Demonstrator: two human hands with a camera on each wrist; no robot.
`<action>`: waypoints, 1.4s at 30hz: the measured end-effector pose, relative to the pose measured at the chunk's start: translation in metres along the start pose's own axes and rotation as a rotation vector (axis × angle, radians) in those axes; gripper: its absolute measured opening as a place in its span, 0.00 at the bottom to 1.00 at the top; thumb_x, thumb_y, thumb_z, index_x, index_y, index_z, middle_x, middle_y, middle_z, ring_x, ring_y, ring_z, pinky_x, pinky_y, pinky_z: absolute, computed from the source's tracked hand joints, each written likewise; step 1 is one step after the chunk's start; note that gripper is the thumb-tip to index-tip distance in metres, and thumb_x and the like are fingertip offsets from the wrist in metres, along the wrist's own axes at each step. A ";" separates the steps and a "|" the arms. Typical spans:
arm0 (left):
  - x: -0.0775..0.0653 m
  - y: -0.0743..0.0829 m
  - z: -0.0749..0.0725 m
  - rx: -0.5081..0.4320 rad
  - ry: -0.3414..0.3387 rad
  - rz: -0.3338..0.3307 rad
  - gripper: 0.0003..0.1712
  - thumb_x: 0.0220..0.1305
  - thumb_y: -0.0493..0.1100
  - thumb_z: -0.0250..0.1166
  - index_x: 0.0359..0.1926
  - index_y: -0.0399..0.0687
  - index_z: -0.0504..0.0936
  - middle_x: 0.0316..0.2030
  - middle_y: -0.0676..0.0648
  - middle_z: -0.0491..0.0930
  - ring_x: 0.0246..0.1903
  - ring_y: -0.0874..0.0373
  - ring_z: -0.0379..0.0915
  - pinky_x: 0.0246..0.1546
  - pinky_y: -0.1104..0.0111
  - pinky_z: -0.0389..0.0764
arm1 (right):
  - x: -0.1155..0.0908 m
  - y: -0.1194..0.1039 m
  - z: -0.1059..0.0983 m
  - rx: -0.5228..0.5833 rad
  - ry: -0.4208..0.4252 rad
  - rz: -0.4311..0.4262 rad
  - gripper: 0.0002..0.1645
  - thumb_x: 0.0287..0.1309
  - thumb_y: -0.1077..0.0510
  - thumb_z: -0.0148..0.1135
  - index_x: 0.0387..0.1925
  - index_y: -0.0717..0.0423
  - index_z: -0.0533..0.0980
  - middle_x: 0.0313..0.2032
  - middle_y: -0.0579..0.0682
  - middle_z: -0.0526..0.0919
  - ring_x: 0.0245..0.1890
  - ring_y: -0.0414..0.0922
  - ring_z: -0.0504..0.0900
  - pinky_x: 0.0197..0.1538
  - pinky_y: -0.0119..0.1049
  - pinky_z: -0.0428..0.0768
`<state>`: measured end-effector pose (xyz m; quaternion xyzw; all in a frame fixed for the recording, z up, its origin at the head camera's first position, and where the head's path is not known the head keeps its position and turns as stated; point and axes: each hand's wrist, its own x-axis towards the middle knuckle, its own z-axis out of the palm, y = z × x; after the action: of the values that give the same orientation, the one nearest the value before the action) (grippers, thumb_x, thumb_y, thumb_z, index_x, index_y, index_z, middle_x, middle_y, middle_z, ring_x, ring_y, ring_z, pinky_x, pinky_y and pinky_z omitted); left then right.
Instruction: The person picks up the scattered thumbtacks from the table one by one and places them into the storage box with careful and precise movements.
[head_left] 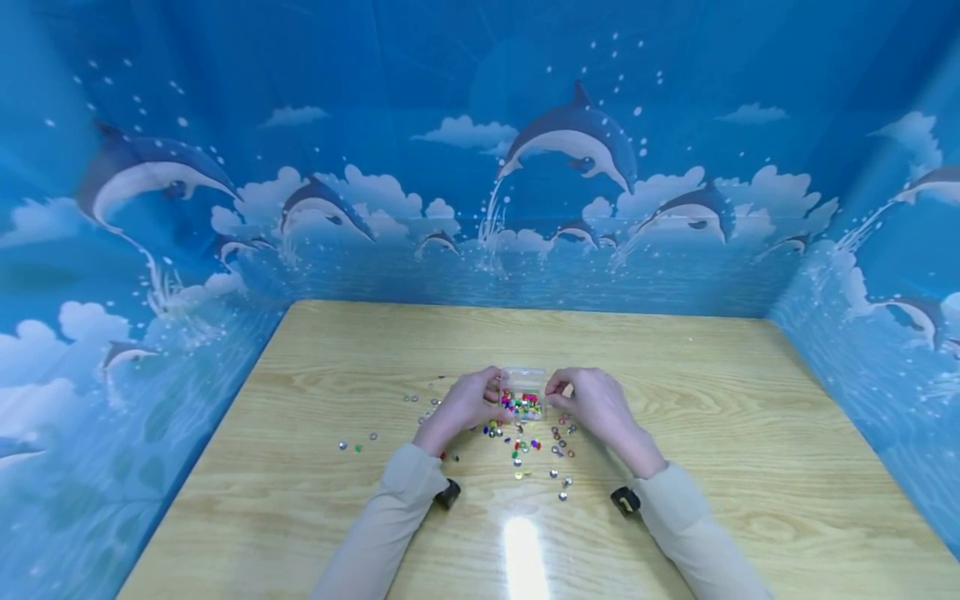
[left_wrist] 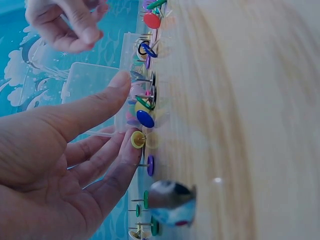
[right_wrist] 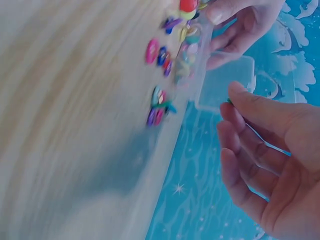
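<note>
On a wooden bench point(head_left: 675, 358), a clear, lidded box point(head_left: 522, 377) is sitting between two hands, holding colourful thumbtacks point(head_left: 525, 405). The left hand point(head_left: 467, 402) is grasping the box's side; the right hand's point(head_left: 598, 398) grip is pinching what looks like a green tack point(right_wrist: 229, 100) just beside it. Loose tacks point(head_left: 553, 473) are lying nearby. Steadying the box while handling tacks by their heads would probably be safest.

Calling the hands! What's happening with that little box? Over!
Left hand holding clear plastic box, lid open. Right hand pinching tiny green thing. Loose thumbtacks scattered around box. Over.
</note>
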<state>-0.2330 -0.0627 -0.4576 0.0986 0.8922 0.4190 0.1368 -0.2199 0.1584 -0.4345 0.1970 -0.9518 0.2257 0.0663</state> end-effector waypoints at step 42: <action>0.001 -0.001 -0.001 -0.004 0.007 0.014 0.40 0.50 0.42 0.80 0.64 0.47 0.75 0.56 0.44 0.81 0.52 0.51 0.80 0.56 0.59 0.82 | 0.017 0.017 0.006 0.015 -0.106 0.092 0.05 0.53 0.66 0.74 0.32 0.54 0.87 0.32 0.50 0.89 0.33 0.45 0.86 0.43 0.43 0.85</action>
<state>-0.2345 -0.0636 -0.4580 0.1031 0.8911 0.4221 0.1309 -0.2431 0.1634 -0.4433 0.1653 -0.9603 0.2248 0.0040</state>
